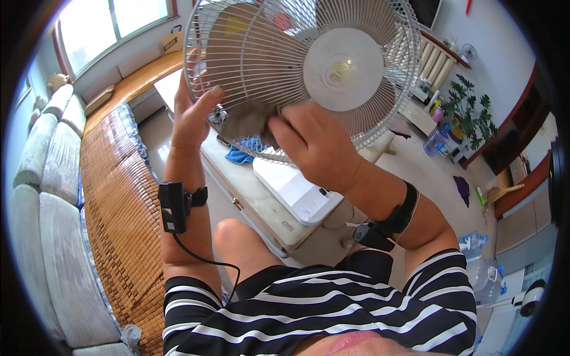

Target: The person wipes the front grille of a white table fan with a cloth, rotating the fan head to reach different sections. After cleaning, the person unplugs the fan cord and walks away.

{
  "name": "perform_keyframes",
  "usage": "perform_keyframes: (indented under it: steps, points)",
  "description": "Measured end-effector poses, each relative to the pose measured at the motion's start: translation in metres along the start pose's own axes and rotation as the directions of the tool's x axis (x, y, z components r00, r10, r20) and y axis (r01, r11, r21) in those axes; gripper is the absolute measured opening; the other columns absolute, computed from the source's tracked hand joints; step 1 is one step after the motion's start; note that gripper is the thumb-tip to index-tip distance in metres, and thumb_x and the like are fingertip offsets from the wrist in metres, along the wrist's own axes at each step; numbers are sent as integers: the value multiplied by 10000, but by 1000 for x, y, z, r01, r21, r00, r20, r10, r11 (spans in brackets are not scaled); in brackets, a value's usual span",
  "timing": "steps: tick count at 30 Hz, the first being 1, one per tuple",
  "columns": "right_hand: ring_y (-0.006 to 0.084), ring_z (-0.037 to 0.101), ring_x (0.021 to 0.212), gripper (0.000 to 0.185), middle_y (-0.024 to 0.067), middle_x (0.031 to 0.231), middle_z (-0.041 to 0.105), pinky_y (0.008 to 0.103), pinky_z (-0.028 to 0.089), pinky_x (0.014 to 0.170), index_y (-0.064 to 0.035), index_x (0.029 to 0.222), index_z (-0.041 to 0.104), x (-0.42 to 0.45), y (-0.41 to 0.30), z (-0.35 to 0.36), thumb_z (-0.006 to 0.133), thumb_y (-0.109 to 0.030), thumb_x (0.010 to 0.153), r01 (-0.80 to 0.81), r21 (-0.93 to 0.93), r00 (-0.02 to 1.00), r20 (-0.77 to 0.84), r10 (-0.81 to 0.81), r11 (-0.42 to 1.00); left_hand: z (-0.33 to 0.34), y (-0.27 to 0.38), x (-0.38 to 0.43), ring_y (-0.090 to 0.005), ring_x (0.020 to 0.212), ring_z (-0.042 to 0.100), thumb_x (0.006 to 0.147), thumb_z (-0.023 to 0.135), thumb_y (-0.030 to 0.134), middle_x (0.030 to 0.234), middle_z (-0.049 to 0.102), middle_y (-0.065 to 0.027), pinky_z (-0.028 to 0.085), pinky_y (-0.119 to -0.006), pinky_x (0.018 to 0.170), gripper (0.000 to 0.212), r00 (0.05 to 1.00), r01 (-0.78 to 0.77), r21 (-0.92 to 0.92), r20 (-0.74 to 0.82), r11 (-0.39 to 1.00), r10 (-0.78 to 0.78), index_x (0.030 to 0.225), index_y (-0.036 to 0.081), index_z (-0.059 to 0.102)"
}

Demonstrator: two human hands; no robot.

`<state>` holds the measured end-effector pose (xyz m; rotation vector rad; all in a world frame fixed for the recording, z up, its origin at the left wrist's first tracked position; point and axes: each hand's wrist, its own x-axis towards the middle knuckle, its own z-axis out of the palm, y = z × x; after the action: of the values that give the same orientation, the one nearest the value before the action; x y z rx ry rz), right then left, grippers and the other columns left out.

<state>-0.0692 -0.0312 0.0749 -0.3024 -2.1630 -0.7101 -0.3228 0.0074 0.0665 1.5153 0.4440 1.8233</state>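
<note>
A round fan head with a wire guard [267,58] and a pale centre disc [343,69] is raised before me, above a low table. My left hand [193,113] grips the guard's left rim, thumb in front near a small metal clip [217,115]. A grey-brown cloth [249,119] lies against the lower left of the guard. My right hand [311,138] pinches this cloth at its right end, fingers bent at the wires. Below the fan, its white base [296,191] rests on the table, with a blue cloth [240,153] beside it, partly hidden by the guard.
The low table [285,236] has a metal latch on its side. To the left stand a sofa [62,222] and a seat with a woven mat [124,213]. Water bottles [487,280], a potted plant [467,111] and a purple cloth [462,190] are on the right.
</note>
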Motion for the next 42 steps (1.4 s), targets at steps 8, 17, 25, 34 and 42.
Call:
perform_keyframes:
  steps: [8, 17, 25, 34, 42]
  points:
    - [304, 604, 965, 280, 101, 1055, 585, 396, 524, 814, -42, 1050, 681, -10, 35, -38, 710, -86, 775, -96, -61, 970, -232, 79, 994, -2, 0, 0, -270, 1189, 618, 898, 647, 181, 1352, 565, -173, 523, -377, 992, 737, 1000, -8, 136, 17, 991, 6, 1527, 15, 302]
    - [328, 596, 973, 351, 101, 1065, 596, 400, 520, 843, -47, 1083, 664, -63, 67, -54, 744, -64, 742, -354, -21, 876, -357, 324, 935, -17, -5, 3, -270, 1194, 611, 883, 674, 192, 1353, 565, -199, 499, -378, 1019, 816, 998, 22, 91, 51, 996, -26, 1549, -1, 243]
    - [336, 596, 953, 406, 138, 1079, 592, 405, 519, 790, -11, 1122, 626, 16, 90, -35, 763, -97, 750, -261, -217, 927, -330, 180, 941, 4, 6, 4, -290, 1231, 586, 852, 703, 245, 1375, 539, -197, 494, -394, 1033, 837, 999, 18, 162, -31, 987, -13, 1533, 0, 283]
    - [298, 595, 913, 305, 110, 982, 566, 383, 525, 768, -28, 1030, 644, -40, 44, -39, 701, -93, 737, -118, -157, 984, -149, 95, 981, 0, 0, 2, -270, 1140, 645, 825, 727, 250, 1242, 613, -190, 535, -378, 974, 838, 999, -2, 124, -41, 992, 7, 1512, 3, 317]
    - [263, 603, 980, 317, 49, 1066, 598, 371, 486, 871, -79, 1070, 684, -30, 55, -30, 691, -141, 759, -2, -168, 994, -111, -17, 986, -1, 7, 9, -253, 1140, 644, 835, 715, 219, 1241, 631, -169, 530, -364, 981, 803, 998, -35, 181, 64, 983, 24, 1506, -3, 335]
